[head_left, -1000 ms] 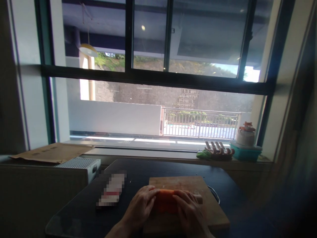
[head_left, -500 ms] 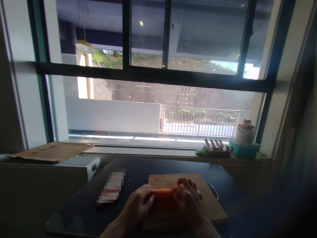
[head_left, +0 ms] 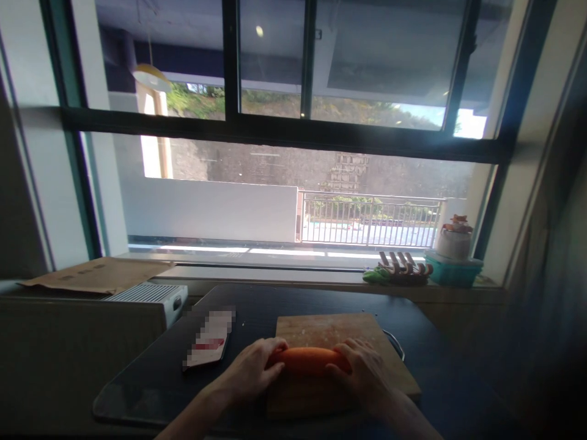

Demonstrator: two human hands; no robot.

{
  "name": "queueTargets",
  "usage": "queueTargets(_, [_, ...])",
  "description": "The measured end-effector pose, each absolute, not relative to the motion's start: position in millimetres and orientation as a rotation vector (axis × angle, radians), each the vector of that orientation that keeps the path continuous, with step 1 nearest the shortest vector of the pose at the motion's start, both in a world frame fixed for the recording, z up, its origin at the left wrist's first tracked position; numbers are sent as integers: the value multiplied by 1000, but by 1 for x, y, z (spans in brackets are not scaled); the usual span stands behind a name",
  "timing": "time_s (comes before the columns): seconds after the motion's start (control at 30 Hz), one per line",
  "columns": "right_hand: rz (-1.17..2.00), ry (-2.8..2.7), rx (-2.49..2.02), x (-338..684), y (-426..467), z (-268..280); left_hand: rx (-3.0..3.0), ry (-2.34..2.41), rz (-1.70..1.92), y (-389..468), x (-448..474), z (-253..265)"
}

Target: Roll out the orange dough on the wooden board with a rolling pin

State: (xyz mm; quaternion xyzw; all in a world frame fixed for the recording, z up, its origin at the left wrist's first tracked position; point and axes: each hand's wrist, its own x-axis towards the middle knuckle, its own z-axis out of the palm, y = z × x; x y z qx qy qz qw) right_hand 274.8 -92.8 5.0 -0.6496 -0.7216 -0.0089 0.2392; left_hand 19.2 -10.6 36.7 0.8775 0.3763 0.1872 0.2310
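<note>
A thick, smooth orange carrot (head_left: 309, 360) lies crosswise over a wooden cutting board (head_left: 321, 397). My left hand (head_left: 261, 363) is closed round its left end, thumb on the near side and fingers over the top. At the other end my right hand (head_left: 362, 366) grips it the same way, the thumb pressed to the near side. Both tips of the carrot are hidden under my fingers. Pale specks and an orange tint mark the board's surface behind the carrot.
The board rests on a dark table (head_left: 151, 385). A blurred-out flat item (head_left: 211, 339) lies left. A metal handle (head_left: 395, 345) shows at the board's right edge. On the windowsill stand a brown rack (head_left: 403, 269) and a teal box (head_left: 456, 270); brown paper (head_left: 101, 274) lies far left.
My right hand has shifted from bunched fingers over the carrot to a grip round its right end. More of the board behind shows, and the carrot looks narrower and level.
</note>
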Motion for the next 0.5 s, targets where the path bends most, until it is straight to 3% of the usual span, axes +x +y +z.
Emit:
queueTargets(0.37, [303, -2110, -1708, 296, -111, 48, 2242, 830, 316, -35, 21, 89])
queueTargets(0.5, [188, -2121, -1714, 296, -115, 34, 2323, 898, 288, -38, 24, 73])
